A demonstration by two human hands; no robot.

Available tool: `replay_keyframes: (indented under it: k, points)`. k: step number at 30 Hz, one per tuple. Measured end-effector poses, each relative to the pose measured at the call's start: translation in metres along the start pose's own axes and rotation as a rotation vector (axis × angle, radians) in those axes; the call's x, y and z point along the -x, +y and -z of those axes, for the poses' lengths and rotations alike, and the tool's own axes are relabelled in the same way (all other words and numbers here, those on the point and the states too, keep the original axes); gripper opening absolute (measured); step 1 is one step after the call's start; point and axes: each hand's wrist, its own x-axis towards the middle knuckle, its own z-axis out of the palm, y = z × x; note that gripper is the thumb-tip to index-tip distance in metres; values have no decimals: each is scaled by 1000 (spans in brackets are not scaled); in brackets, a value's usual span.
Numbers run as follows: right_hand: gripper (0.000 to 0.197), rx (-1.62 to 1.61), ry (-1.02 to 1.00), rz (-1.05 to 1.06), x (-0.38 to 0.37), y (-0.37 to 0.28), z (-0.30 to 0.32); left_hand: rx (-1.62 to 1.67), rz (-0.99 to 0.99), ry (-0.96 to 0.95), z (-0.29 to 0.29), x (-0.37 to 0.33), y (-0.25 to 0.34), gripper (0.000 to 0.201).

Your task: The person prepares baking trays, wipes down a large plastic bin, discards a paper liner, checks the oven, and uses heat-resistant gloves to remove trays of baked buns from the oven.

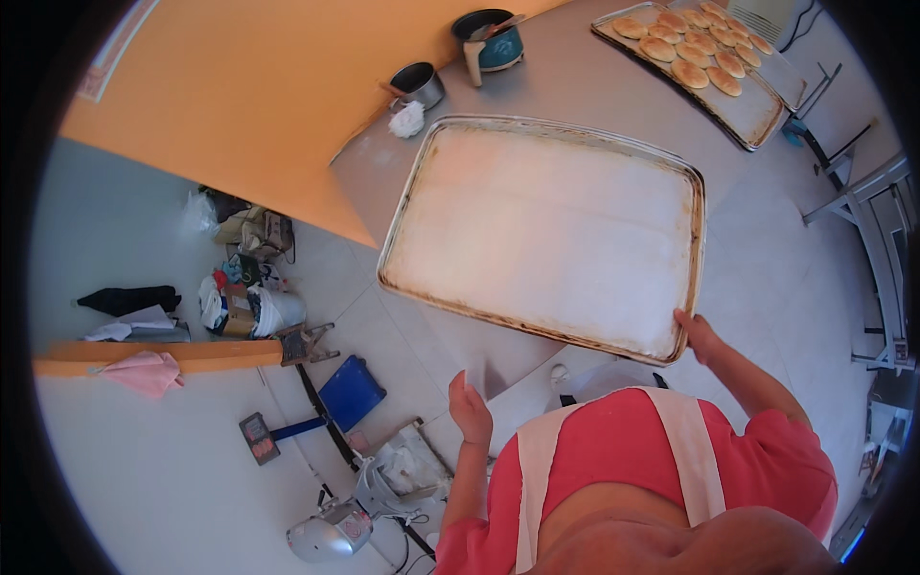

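A large rectangular baking tray [546, 230] with a pale inner surface and browned, stained rims spans the middle of the view, over the grey table [585, 86]. My right hand [702, 337] is closed on the tray's near right corner, thumb over the rim. Apart from the tray, below its near edge, my left hand [470, 410] is raised with fingers stretched upward and holds nothing that I can see. A faint grey smear shows beside its fingertips; I cannot make out what it is.
At the far right, trays [743, 115] carry several golden oval breads [690, 74]. Toward the back wall stand a blue-green pot [503, 53], a small metal pot [424, 86] and a crumpled white cloth [407, 120]. A blue platform scale [352, 393] and a mixer [331, 532] are lower left.
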Motion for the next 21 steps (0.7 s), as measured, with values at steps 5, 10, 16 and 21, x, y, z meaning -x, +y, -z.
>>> replay_keyframes:
  k: [5,10,16,21]
  points:
    - [61,-178,-198,-16,38,39,-94,1183,555,74,21,-20,-3,30]
    - [71,43,-531,-18,58,36,-125,1429,613,-6,22,-31,-4,34]
    - [63,508,192,852,-1,-27,-51,1338,557,-36,11,-35,-2,32]
    - [71,437,273,901,-78,-53,-64,1109,463,-91,12,-44,-12,34]
